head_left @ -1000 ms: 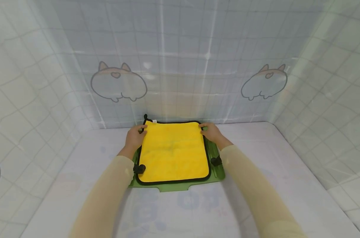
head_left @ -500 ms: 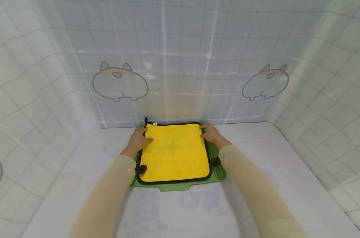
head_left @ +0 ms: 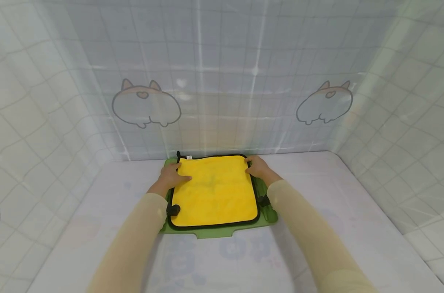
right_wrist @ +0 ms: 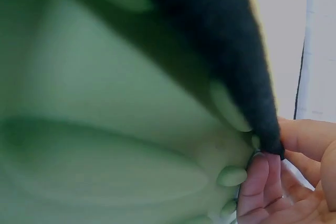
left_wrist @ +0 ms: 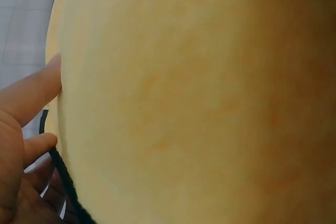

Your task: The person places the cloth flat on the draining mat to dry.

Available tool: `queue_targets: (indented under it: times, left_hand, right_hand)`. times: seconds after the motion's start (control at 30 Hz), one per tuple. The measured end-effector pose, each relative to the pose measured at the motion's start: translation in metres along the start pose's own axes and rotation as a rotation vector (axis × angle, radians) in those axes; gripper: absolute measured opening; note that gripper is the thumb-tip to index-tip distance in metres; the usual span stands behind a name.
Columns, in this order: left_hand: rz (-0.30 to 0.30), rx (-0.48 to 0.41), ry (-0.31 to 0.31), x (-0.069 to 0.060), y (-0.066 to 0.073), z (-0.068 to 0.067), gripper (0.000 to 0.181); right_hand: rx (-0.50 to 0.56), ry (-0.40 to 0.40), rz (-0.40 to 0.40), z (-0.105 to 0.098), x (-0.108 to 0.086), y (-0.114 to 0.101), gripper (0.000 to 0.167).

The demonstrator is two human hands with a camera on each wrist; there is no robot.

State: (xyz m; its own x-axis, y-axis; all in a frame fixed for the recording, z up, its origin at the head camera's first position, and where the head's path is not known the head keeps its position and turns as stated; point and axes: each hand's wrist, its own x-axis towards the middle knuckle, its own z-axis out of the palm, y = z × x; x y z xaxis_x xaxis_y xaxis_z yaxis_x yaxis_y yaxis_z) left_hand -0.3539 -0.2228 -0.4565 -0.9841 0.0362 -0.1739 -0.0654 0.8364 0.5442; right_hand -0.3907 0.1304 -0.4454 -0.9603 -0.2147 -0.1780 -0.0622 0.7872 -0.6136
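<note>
A square yellow cloth point(head_left: 214, 195) with black edging lies spread over a green plastic tray point(head_left: 214, 232), whose sides and front tab show around it. My left hand point(head_left: 168, 178) holds the cloth's upper left side. Its thumb lies across the yellow face; its index fingertip touches the edge, and the other fingers are partly hidden behind the black hem point(left_wrist: 65, 177). Near the upper right corner my right hand point(head_left: 258, 167) pinches the edge, thumb on one side and fingers on the other. In the right wrist view the tray point(right_wrist: 105, 93) shows raised bumps and an oval groove under the cloth.
The tray sits on a white, faintly printed table surface point(head_left: 335, 211). Behind it rises a tiled-pattern wall sheet point(head_left: 222, 81) with two cartoon animal drawings; similar sheets stand at both sides. A small black loop point(head_left: 178, 154) sticks up from the cloth's upper left corner.
The cloth's upper edge has come down slightly toward me, uncovering the tray's far left corner. My left hand has slid lower, its thumb farther onto the cloth. My right hand keeps its corner.
</note>
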Motion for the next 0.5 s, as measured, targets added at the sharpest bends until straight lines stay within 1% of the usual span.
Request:
queue_targets:
  times: [0.17, 0.3, 0.37, 0.5]
  left_hand:
    - [-0.018, 0.029, -0.006, -0.004, 0.001, -0.002, 0.088]
    - [-0.029, 0.086, -0.005, -0.012, 0.008, -0.007, 0.086]
    - [-0.013, 0.120, 0.011, -0.016, 0.013, -0.010, 0.083]
    - [0.043, 0.158, 0.047, -0.022, 0.028, -0.015, 0.078]
  right_hand:
    - [-0.028, 0.002, -0.030, 0.000, -0.002, 0.001, 0.048]
    - [-0.050, 0.015, -0.056, -0.004, -0.006, -0.001, 0.043]
    - [-0.046, 0.031, -0.064, -0.007, -0.008, -0.004, 0.042]
    - [-0.057, 0.080, -0.099, -0.010, -0.009, -0.013, 0.041]
